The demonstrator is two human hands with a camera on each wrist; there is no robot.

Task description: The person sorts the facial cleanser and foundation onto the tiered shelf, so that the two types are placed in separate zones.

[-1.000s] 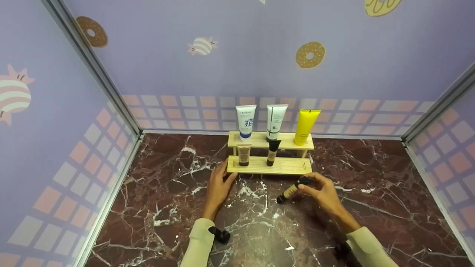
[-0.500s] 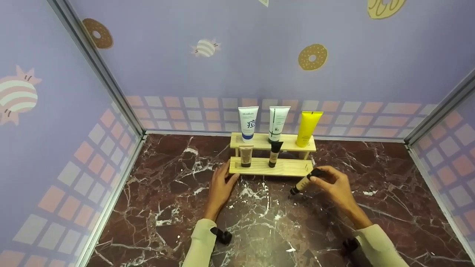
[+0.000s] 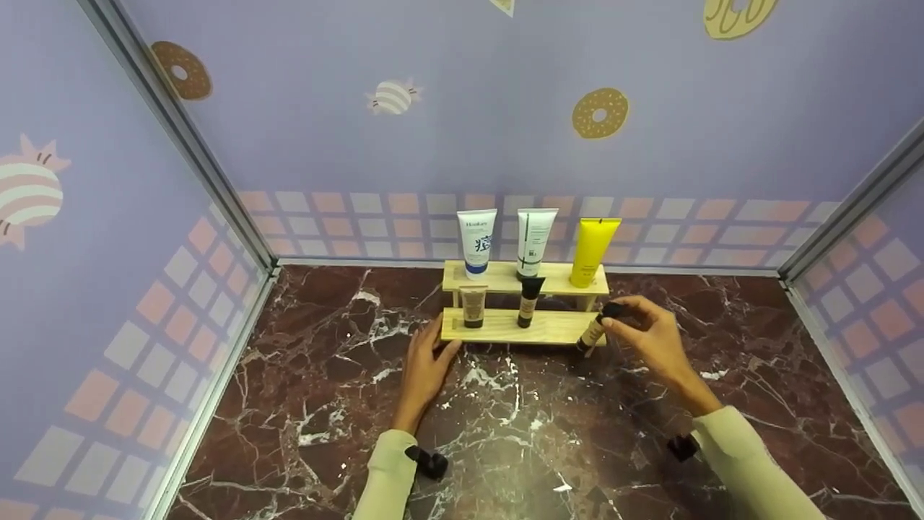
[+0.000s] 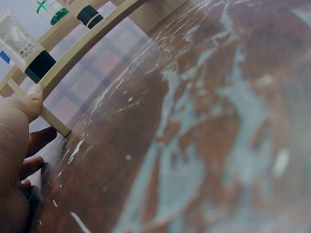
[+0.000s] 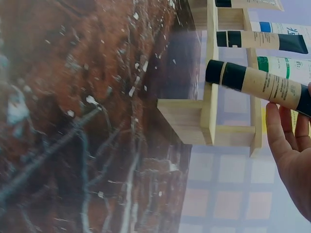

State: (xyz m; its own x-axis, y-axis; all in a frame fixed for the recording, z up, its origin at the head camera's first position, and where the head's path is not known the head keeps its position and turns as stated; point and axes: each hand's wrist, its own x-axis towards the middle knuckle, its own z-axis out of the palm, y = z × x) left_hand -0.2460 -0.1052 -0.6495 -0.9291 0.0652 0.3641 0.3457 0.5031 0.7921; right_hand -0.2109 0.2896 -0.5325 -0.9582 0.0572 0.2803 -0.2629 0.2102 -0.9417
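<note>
In the head view my right hand (image 3: 650, 339) pinches the black upper end of a beige foundation tube (image 3: 592, 334), which tilts with its black cap at the right front end of the wooden rack (image 3: 556, 332). The right wrist view shows that tube (image 5: 265, 85) with its cap by the lower board's edge; whether it touches is unclear. At the rack's left end my left hand (image 3: 426, 365) rests, its thumb (image 4: 35, 94) against the board. Two small tubes stand on the lower board: a tan one (image 3: 473, 307) and a black-topped one (image 3: 529, 303).
On the upper board stand a white tube with blue lettering (image 3: 477, 242), a white and green tube (image 3: 535, 242) and a yellow tube (image 3: 595, 249). The rack is on a dark red marbled table (image 3: 505, 433), with a patterned wall (image 3: 491, 130) close behind and side walls left and right.
My right hand has carried the foundation tube up and away from me, from above the table to the rack's right front end, tilting it more upright. The left hand has stayed at the rack.
</note>
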